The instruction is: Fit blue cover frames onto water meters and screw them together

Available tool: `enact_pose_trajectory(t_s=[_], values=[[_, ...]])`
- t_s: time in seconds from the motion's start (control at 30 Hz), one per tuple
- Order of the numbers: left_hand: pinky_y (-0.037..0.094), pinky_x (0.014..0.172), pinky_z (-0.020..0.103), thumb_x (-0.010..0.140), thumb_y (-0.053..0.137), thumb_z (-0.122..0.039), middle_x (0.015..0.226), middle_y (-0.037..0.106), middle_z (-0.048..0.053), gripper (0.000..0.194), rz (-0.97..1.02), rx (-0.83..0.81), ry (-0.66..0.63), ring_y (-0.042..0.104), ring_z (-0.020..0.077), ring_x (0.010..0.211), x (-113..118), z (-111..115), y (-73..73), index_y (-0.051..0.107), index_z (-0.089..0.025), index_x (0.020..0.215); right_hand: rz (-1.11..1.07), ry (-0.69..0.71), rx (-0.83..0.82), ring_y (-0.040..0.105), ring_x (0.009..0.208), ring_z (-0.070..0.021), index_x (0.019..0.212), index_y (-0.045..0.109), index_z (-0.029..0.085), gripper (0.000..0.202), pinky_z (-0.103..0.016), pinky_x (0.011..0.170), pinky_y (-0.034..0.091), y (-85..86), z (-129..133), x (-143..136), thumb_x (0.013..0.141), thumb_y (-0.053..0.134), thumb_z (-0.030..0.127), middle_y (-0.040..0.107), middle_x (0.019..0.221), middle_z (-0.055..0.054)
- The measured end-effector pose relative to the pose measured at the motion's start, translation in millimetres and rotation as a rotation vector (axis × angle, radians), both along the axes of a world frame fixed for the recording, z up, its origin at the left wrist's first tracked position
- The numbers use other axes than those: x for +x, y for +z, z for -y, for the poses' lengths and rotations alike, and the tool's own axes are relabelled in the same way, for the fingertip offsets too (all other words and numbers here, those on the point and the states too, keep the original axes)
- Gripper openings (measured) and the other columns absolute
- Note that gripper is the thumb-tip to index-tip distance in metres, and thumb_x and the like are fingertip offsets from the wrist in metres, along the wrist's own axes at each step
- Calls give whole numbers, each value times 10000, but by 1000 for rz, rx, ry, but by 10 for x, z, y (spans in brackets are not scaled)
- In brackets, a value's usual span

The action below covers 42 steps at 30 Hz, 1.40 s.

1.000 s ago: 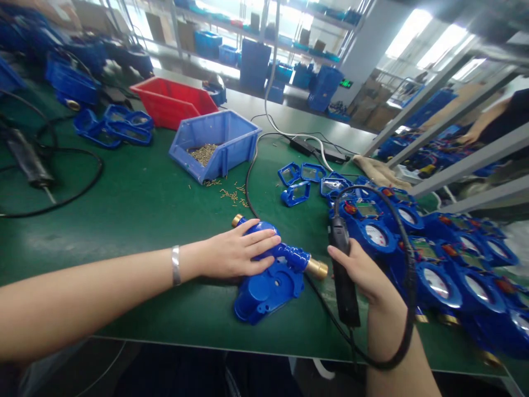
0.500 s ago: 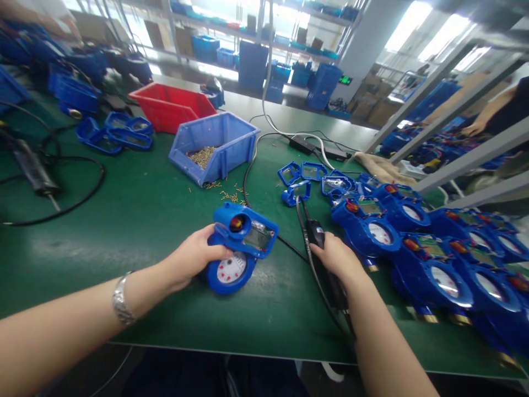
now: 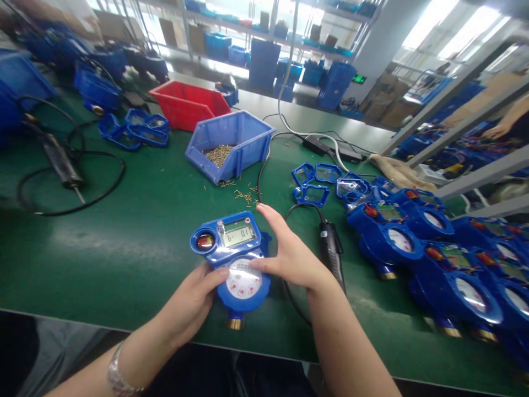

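Note:
A blue water meter [image 3: 244,295] with a round white dial and a brass end is in front of me, turned nearly upright. A clear-windowed blue cover [image 3: 212,252] with a small lit-up display showing digits sits at its top. My left hand [image 3: 197,300] is closed round the meter's left side, thumb at the dial's edge. At the right side, my right hand [image 3: 289,253] is spread, its thumb touching the dial and its index finger stretched past the cover's upper corner. Beside it, a black electric screwdriver [image 3: 332,251] lies on the green table, its cable curving behind my right forearm.
A blue bin [image 3: 252,144] of brass screws stands ahead, with loose screws [image 3: 246,196] before it and a red bin [image 3: 190,107] behind. Several blue frames [image 3: 313,195] and meters [image 3: 397,238] crowd the right. Another screwdriver [image 3: 60,160] lies left. A co-worker's hand [image 3: 500,129] shows far right.
My right hand has let go of the screwdriver and moved left to the water meter. The meter has turned so its display faces me. My left hand still holds it.

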<state>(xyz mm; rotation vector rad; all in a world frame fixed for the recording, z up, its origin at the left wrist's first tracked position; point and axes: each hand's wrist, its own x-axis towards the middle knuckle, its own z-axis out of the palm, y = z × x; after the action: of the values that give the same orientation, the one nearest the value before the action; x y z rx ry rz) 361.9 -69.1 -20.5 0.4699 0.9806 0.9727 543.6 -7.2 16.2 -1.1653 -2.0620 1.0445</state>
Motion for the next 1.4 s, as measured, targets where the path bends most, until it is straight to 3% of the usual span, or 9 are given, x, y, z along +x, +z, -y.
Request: enact_pose_trajectory(t_s=[0.13, 0.23, 0.43, 0.73, 0.97, 1.1, 1.23, 1.3, 1.4], values=[[434, 979, 345, 758, 682, -340, 1205, 633, 97, 562, -25, 51, -49, 548, 268, 1152, -54, -9, -43, 501, -147, 1254, -87, 97, -126, 404, 1269, -283, 1398, 290, 156, 997, -429, 1090, 297, -93, -233, -144, 547, 808, 207, 393, 1389, -125], [406, 1012, 379, 708, 721, -414, 1291, 564, 125, 662, -20, 157, -94, 495, 301, 1208, -121, -10, -130, 478, -159, 1268, -217, 20, -126, 498, 1164, -273, 1340, 376, 192, 982, -418, 1043, 360, -123, -218, -155, 477, 844, 226, 467, 1303, -89], [288, 1092, 422, 397, 884, -412, 1391, 455, 137, 1029, 56, 347, -186, 355, 351, 1310, -277, -61, -380, 440, -206, 1301, -478, -173, -125, 550, 1089, -258, 1273, 420, 218, 914, -400, 983, 425, -134, -59, -91, 477, 864, 292, 553, 1181, -66], [359, 1021, 497, 469, 853, -175, 1167, 639, 138, 858, -142, 409, -708, 512, 321, 1189, -305, -500, -245, 494, -167, 1248, -518, -358, -190, 590, 1057, -256, 1231, 412, 217, 862, -412, 949, 469, -246, -5, -118, 490, 841, 317, 605, 1141, -67], [419, 970, 471, 456, 849, -183, 1151, 652, 136, 758, -193, 470, -693, 592, 306, 1087, -303, -532, -227, 577, -165, 1163, -534, -369, -313, 417, 1286, -276, 1359, 314, 178, 844, -448, 1083, 329, -279, 54, -62, 685, 680, 530, 408, 1413, -146], [410, 982, 462, 465, 849, -194, 1150, 652, 129, 731, -213, 447, -663, 582, 304, 1102, -261, -445, -183, 590, -165, 1148, -579, -528, -322, 431, 1278, -259, 1299, 392, 189, 589, -479, 1101, 286, -396, 354, 155, 790, 595, 406, 469, 1362, -151], [392, 999, 469, 478, 846, -192, 1147, 654, 130, 728, -271, 436, -625, 588, 305, 1090, -216, -340, -158, 584, -166, 1157, -346, -373, -452, 424, 1280, -258, 1274, 446, 218, 600, -495, 1110, 260, -453, 761, 252, 706, 633, 176, 487, 1351, -110], [391, 1000, 469, 522, 827, -196, 1148, 656, 125, 700, -243, 434, -662, 590, 301, 1088, -214, -320, -156, 576, -172, 1175, -209, -282, -466, 424, 1273, -277, 1289, 447, 227, 668, -505, 1098, 273, -475, 900, 162, 669, 686, 167, 494, 1344, -97], [401, 993, 461, 572, 798, -206, 1137, 667, 99, 629, -149, 397, -761, 593, 295, 1085, -227, -353, -144, 591, -187, 1166, -160, -327, -395, 485, 1200, -324, 1247, 491, 226, 705, -523, 1033, 352, -573, 984, -72, 602, 774, 247, 550, 1273, -104]])
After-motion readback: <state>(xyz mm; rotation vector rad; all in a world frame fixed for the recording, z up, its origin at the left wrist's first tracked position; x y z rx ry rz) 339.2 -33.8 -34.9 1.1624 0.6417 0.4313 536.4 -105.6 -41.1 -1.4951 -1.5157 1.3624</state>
